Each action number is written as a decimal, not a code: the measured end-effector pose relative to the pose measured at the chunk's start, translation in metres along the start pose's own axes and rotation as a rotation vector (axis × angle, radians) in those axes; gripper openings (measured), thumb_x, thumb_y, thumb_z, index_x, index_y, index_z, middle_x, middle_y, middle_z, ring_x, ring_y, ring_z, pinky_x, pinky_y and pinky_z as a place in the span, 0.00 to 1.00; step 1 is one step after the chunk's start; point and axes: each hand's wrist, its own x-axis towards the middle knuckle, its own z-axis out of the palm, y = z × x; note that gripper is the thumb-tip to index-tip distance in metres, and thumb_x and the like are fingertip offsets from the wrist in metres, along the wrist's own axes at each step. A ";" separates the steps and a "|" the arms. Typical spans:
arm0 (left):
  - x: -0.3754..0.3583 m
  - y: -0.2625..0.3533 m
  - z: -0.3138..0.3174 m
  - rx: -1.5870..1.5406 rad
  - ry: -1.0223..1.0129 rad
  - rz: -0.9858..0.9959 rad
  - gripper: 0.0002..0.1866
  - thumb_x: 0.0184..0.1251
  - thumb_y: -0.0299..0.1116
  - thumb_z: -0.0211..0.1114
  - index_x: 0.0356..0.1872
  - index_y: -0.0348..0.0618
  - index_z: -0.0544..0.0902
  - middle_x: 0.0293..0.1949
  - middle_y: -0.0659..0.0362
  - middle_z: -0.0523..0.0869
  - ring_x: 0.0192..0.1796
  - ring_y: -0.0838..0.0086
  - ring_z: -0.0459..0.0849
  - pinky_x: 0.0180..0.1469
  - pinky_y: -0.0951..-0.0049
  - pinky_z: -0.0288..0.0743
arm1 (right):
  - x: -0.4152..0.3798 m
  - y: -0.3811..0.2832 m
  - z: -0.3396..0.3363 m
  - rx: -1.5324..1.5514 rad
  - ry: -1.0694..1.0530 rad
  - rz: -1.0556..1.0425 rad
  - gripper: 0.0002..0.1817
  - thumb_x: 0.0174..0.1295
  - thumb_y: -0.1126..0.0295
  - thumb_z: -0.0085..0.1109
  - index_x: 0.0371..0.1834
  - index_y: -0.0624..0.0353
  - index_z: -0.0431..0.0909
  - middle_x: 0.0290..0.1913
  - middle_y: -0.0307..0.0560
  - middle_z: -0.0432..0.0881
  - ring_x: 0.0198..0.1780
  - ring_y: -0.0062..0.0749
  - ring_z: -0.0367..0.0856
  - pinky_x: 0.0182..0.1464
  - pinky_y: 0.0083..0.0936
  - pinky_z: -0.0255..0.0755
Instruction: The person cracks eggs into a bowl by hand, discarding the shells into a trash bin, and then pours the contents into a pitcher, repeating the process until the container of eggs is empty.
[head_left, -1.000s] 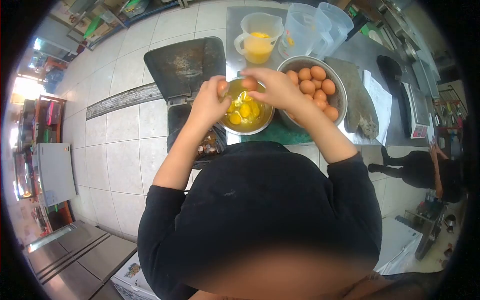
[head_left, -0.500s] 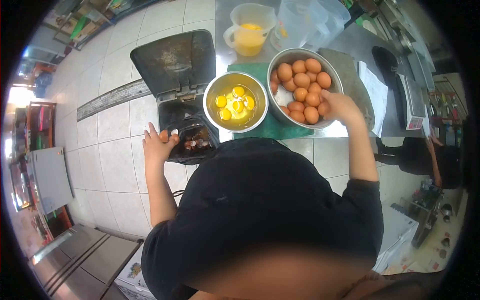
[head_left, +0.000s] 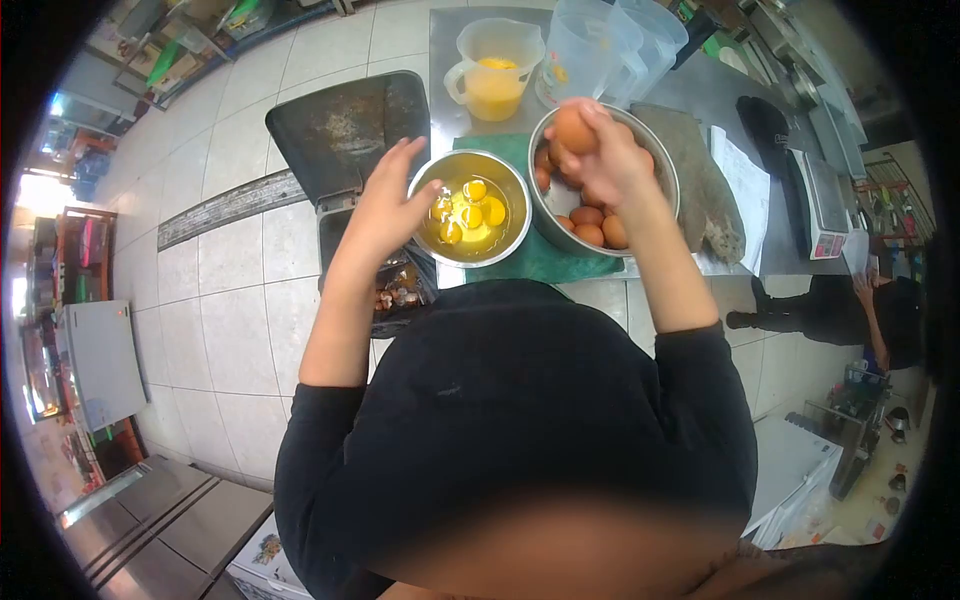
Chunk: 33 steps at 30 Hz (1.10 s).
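My right hand [head_left: 615,160] grips a brown egg [head_left: 575,130] above a metal pot [head_left: 672,165]. Several more brown eggs [head_left: 588,233] lie inside that pot, partly hidden by the hand. My left hand [head_left: 388,205] is empty with its fingers apart, over the left rim of a steel bowl [head_left: 520,235]. Several yolks [head_left: 472,215] float in clear egg white in this bowl. Below my left forearm, eggshells [head_left: 402,292] lie in a bin [head_left: 335,222] lined with a black bag, its lid [head_left: 350,120] raised.
A jug [head_left: 497,85] with yellow liquid stands at the table's back, beside more clear plastic jugs [head_left: 592,50]. A green cloth [head_left: 545,262] lies under the bowl and pot. Papers [head_left: 745,195] and a scale [head_left: 825,205] are rightward. Another person [head_left: 890,310] stands far right.
My right hand has lifted an egg out of the pot and moved left. My left hand has let go of eggshells at the bin and risen to the bowl's edge.
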 end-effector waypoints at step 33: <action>0.017 -0.018 0.034 -0.619 -0.622 -0.273 0.16 0.65 0.42 0.44 0.46 0.44 0.71 0.32 0.63 0.79 0.29 0.80 0.75 0.29 0.79 0.69 | 0.030 0.055 0.040 -1.285 -0.400 -0.218 0.18 0.47 0.70 0.62 0.45 0.55 0.80 0.40 0.48 0.82 0.42 0.35 0.80 0.46 0.26 0.71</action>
